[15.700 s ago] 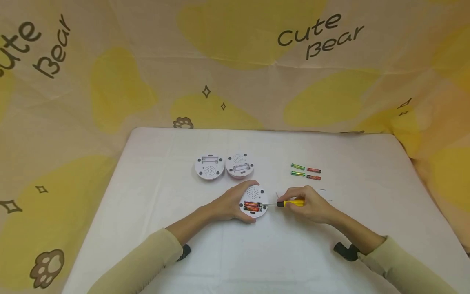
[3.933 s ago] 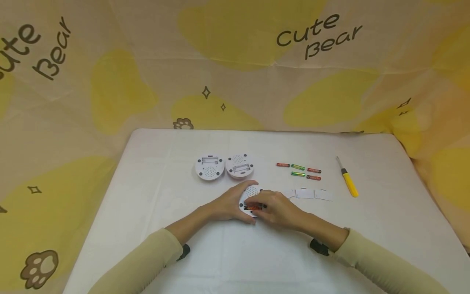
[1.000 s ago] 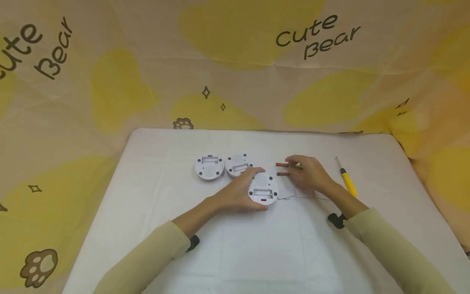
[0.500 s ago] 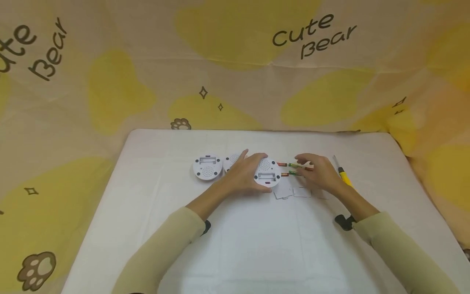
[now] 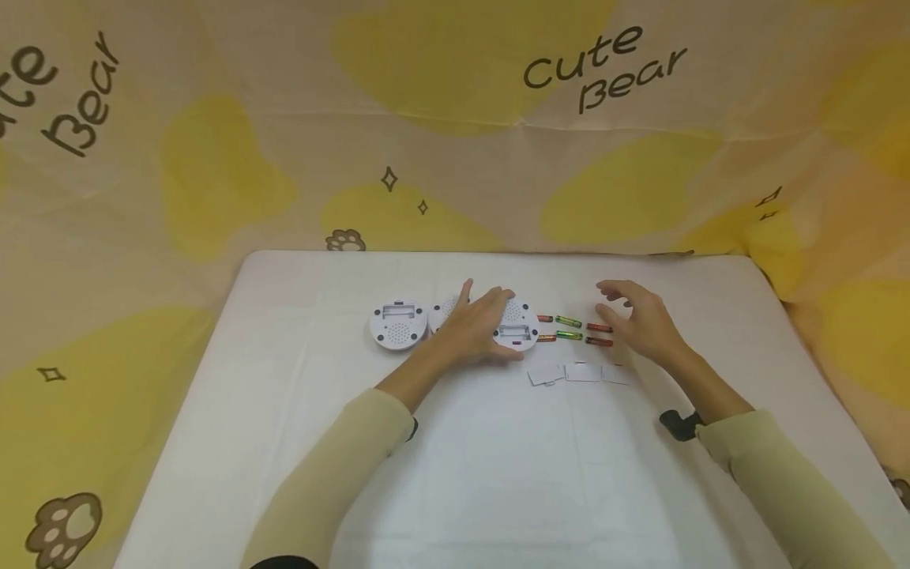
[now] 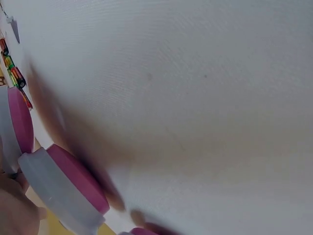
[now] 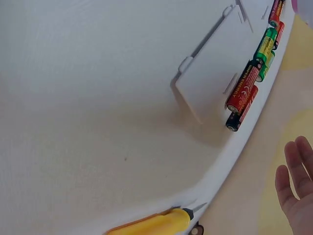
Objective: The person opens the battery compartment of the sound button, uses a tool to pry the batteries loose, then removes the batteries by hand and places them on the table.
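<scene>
My left hand (image 5: 472,328) holds a rounded white device (image 5: 513,328) with speaker holes and a bare battery compartment, thumb and fingers spread around its edges. Its other side is pink in the left wrist view. A second such device (image 5: 442,308) lies partly hidden behind that hand, and a third device (image 5: 398,325) sits at the left, compartment bare too. My right hand (image 5: 640,320) hovers, holding nothing, just right of several batteries: red ones (image 5: 599,341) and green ones (image 5: 569,335), set in two rows. Two red batteries touch or nearly touch the held device.
Three white battery covers (image 5: 583,371) lie in front of the batteries. A yellow-handled screwdriver (image 7: 156,223) rests on the table in the right wrist view; the right hand hides it in the head view. A patterned cloth (image 5: 455,182) hangs behind the white table (image 5: 498,474).
The screwdriver was put down and red batteries came out of the held device. My left hand then moved that device back beside the others; my right hand drew away rightward from the batteries.
</scene>
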### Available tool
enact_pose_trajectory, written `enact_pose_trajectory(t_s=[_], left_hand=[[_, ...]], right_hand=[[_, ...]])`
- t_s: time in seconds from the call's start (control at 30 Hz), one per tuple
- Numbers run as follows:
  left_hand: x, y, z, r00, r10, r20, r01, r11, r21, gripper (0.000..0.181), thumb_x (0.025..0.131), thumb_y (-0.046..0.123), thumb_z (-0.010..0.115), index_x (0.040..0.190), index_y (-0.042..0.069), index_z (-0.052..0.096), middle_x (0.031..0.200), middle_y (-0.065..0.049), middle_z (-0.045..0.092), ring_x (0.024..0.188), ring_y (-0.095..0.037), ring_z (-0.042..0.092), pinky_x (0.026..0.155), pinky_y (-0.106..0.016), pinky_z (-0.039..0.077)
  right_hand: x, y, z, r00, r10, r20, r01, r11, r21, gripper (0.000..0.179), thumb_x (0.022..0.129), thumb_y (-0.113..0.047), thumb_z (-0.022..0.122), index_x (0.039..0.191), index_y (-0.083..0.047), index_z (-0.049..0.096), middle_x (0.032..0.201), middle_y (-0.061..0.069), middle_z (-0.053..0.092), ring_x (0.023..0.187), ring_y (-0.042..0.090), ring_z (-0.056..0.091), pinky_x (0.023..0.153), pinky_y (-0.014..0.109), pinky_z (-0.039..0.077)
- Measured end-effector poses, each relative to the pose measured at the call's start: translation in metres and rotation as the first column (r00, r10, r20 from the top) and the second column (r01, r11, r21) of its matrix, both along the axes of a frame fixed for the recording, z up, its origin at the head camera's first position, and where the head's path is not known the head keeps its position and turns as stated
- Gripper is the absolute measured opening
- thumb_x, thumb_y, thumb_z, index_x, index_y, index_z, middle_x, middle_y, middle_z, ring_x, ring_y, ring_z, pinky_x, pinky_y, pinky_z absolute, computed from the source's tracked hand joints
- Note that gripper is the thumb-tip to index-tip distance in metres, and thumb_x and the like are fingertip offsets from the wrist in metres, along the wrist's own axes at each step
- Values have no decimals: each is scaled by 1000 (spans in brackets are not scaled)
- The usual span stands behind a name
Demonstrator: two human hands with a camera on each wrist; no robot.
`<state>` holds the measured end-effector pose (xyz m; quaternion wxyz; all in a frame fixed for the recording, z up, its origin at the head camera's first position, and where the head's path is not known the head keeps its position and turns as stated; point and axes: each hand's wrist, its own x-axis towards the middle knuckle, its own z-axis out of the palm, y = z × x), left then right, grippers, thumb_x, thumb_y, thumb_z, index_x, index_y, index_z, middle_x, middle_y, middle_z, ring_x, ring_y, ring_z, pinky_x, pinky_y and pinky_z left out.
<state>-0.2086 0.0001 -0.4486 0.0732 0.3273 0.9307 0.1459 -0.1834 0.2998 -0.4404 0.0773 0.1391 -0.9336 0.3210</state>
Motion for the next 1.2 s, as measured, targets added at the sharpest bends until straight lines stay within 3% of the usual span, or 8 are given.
enact_pose_trajectory(t_s=[0.17, 0.4, 0.67, 0.87, 1.0, 1.13, 1.2], left_hand=[[-2, 1, -1, 1000, 11, 23, -11, 1000, 1, 104, 78, 64, 74, 153, 8, 30, 157, -9, 36, 147, -23, 28, 119, -53, -6], [-1, -1, -2, 999, 22, 46, -20, 999, -32, 107, 77, 66, 73, 154, 7, 29, 159, -12, 33, 149, -24, 25, 119, -54, -5], [0, -5, -1, 997, 24, 77, -23, 1000, -8, 111, 75, 66, 75, 156, 8, 25, 161, -13, 27, 151, -26, 17, 118, -57, -4], [-2, -7, 2, 997, 20, 79, -20, 1000, 6, 115, 73, 66, 76, 158, 11, 20, 161, -14, 26, 151, -27, 15, 118, -59, -2], [-3, -11, 7, 994, 15, 108, -21, 998, 51, 113, 76, 65, 75, 158, 13, 19, 162, -11, 25, 151, -26, 14, 118, -58, -2], [-7, -25, 17, 991, 50, 125, -65, 991, 120, 100, 84, 65, 67, 159, 18, 20, 163, -5, 25, 151, -21, 17, 120, -53, 2], [-10, -37, 23, 992, 83, 100, -97, 984, 148, 90, 89, 62, 61, 159, 19, 23, 162, -3, 28, 150, -19, 21, 121, -50, 6]], right_hand=[[1, 2, 1, 999, -31, 27, 31, 999, 8, 37, 95, -10, 66, 130, 2, 59, 120, 22, 63, 110, 36, 56, 94, 57, 45], [1, 7, 3, 1000, -22, 5, 22, 1000, 0, 37, 95, -8, 65, 129, 3, 58, 119, 24, 62, 109, 38, 56, 93, 58, 44], [1, 16, 10, 997, -63, 37, 63, 998, 22, 38, 97, -13, 63, 132, 1, 57, 122, 24, 61, 111, 38, 54, 95, 59, 44], [-1, 27, 20, 992, -109, 55, 103, 990, 101, 42, 99, -19, 61, 136, -1, 53, 128, 24, 57, 115, 41, 51, 97, 62, 41], [-1, 36, 28, 992, -127, 21, 120, 973, 197, 46, 98, -21, 62, 137, 1, 51, 132, 27, 53, 118, 47, 48, 98, 67, 37], [-4, 51, 38, 985, -169, -33, 172, 942, 288, 52, 97, -24, 63, 138, 3, 48, 137, 31, 47, 123, 52, 42, 101, 71, 29], [-6, 62, 43, 978, -204, -44, 208, 928, 311, 56, 97, -29, 61, 140, 4, 44, 139, 33, 43, 126, 54, 38, 103, 72, 24]])
